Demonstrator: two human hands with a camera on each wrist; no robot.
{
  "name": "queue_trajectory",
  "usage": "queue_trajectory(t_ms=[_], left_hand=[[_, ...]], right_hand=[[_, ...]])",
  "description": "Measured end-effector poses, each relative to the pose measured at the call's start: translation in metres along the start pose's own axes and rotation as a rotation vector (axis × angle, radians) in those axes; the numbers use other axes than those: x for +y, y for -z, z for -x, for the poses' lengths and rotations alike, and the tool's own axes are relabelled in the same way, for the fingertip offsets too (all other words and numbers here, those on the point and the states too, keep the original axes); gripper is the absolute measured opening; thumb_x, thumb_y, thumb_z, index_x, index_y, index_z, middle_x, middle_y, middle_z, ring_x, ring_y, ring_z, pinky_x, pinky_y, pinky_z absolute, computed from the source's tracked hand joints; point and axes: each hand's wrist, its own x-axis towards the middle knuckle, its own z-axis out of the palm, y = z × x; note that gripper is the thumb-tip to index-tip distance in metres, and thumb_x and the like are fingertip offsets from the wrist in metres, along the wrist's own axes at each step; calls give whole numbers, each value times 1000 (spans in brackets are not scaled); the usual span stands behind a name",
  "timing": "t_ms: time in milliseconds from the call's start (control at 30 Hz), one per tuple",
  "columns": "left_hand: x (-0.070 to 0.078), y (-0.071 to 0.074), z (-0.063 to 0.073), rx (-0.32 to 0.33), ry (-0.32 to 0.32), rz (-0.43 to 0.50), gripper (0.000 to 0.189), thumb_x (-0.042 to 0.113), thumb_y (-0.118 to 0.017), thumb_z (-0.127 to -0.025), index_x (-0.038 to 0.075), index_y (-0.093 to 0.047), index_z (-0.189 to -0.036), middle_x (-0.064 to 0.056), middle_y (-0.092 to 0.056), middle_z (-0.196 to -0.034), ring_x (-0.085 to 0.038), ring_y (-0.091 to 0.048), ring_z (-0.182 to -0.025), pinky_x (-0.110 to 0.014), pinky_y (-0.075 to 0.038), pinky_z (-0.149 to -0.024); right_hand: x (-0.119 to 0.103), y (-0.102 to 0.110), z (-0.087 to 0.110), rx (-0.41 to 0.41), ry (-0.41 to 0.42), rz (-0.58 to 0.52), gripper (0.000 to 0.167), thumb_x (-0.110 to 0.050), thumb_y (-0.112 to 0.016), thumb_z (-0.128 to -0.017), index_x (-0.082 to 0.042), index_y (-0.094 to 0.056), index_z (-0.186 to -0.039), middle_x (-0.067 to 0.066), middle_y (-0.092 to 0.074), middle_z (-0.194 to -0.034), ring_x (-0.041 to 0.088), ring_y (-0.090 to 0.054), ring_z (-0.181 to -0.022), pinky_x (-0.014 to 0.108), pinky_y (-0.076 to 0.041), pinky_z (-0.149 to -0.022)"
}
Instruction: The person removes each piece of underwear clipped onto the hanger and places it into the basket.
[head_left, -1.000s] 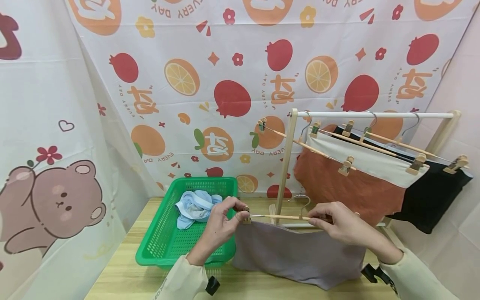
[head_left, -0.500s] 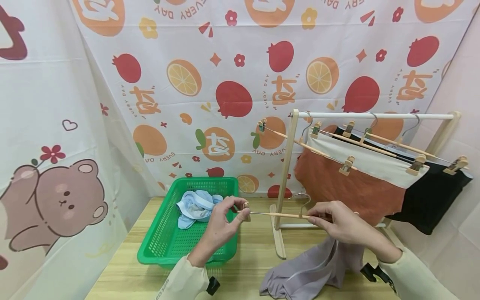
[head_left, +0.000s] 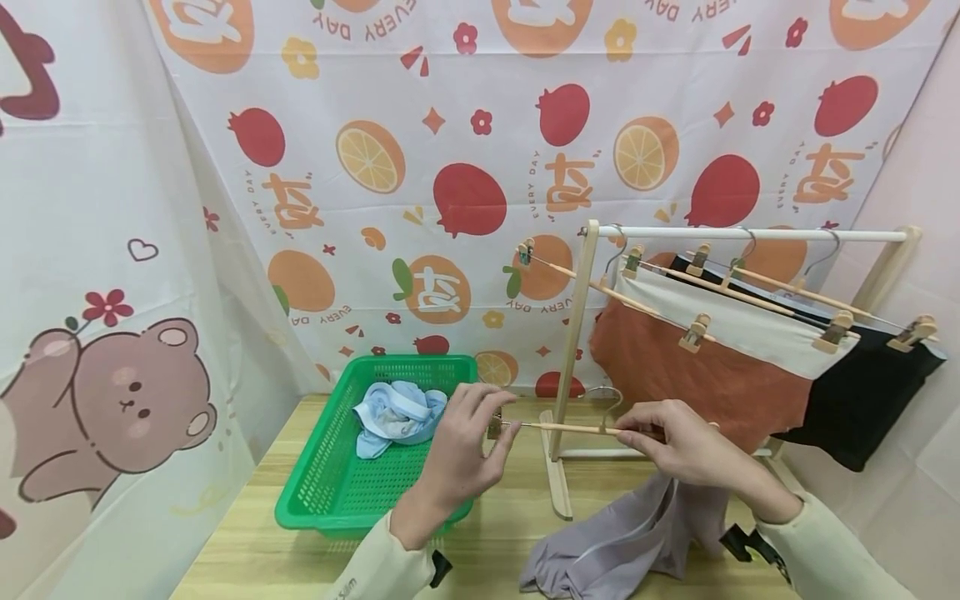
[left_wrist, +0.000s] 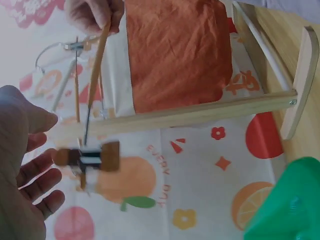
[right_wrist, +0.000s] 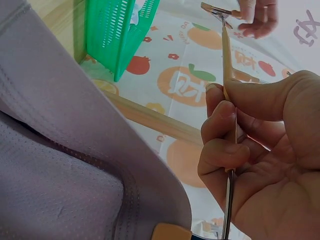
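Observation:
My right hand [head_left: 678, 446] grips the wooden rod of a clip hanger [head_left: 570, 428], fingers curled round it in the right wrist view. A grey-purple garment [head_left: 622, 542] hangs bunched below that hand from the hanger's right end, where a clip [right_wrist: 171, 231] shows at its band. At the other end, the left clip [left_wrist: 90, 159] has no cloth in it. My left hand [head_left: 465, 446] is beside this clip, thumb and fingers spread apart around it without pinching. The hanger's metal hook [head_left: 611, 404] points up.
A green basket [head_left: 300, 492] holding a light blue garment [head_left: 393, 412] stands left on the wooden table [head_left: 225, 550]. On the right, a drying rack [head_left: 573, 350] carries several clip hangers with a rust-and-cream garment [head_left: 690, 367] and a black one [head_left: 847, 408]. A printed curtain [head_left: 450, 100] hangs behind.
The garment's left side has come out of the left clip and dropped toward the table. My left fingers pinched that clip earlier and have now spread off it. My right hand holds steady.

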Motion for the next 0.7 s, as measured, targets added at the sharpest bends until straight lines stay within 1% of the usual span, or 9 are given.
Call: queue_trajectory(t_ms=[67, 133, 200, 267, 400, 533, 700], left_hand=[[7, -1, -4, -13, -52, -38, 26, 12, -76, -88, 7, -67, -111, -6, -66, -105, -18, -57, -90, -29, -50, -76], [14, -3, -6, -38, -79, -58, 29, 9, -79, -83, 8, -67, -110, -5, -65, -103, -16, -59, -87, -27, -53, -74], [21, -7, -8, -66, -86, -81, 28, 11, -79, -84, 10, -67, -109, -4, -65, -103, -14, -62, -85, -25, -55, -72], [27, -12, -10, -94, -84, -104, 25, 13, -78, -85, 11, -67, -108, -2, -65, -102, -13, -64, -84, -24, -56, -68], [36, -20, -14, -157, -69, -161, 22, 19, -77, -87, 14, -67, -106, 0, -67, -104, -12, -65, -87, -23, -55, -63], [43, -27, -17, -220, -51, -205, 23, 22, -78, -88, 16, -67, -108, 2, -68, -106, -12, -66, -88, -23, -56, -62], [46, -34, -17, -282, -27, -259, 24, 26, -79, -89, 18, -67, -107, 4, -68, -102, -11, -65, -89, -23, -57, -63]], right_hand=[[1, -1, -1, -2, -1, 3, 11, -17, -67, -98, -18, -77, -104, -12, -68, -79, -5, -43, -58, 19, -42, -51], [2, -1, -2, -5, -3, 5, 11, -18, -67, -98, -18, -77, -103, -12, -67, -78, -5, -44, -58, 19, -42, -51], [2, -2, -2, -6, -4, 8, 11, -18, -67, -98, -19, -77, -103, -12, -66, -77, -5, -44, -58, 19, -42, -51], [2, -2, -4, -6, -5, 13, 10, -18, -67, -98, -19, -77, -102, -12, -65, -76, -5, -44, -58, 19, -42, -51], [1, -3, -6, -7, 1, 16, 11, -18, -67, -98, -18, -77, -103, -11, -67, -79, -4, -46, -59, 20, -44, -52], [0, -4, -8, -12, 7, 14, 11, -18, -67, -99, -18, -77, -104, -11, -69, -81, -3, -49, -61, 20, -46, -54], [0, -5, -9, -21, -3, 11, 11, -19, -66, -99, -19, -76, -104, -11, -70, -83, -3, -50, -62, 21, -46, -55]])
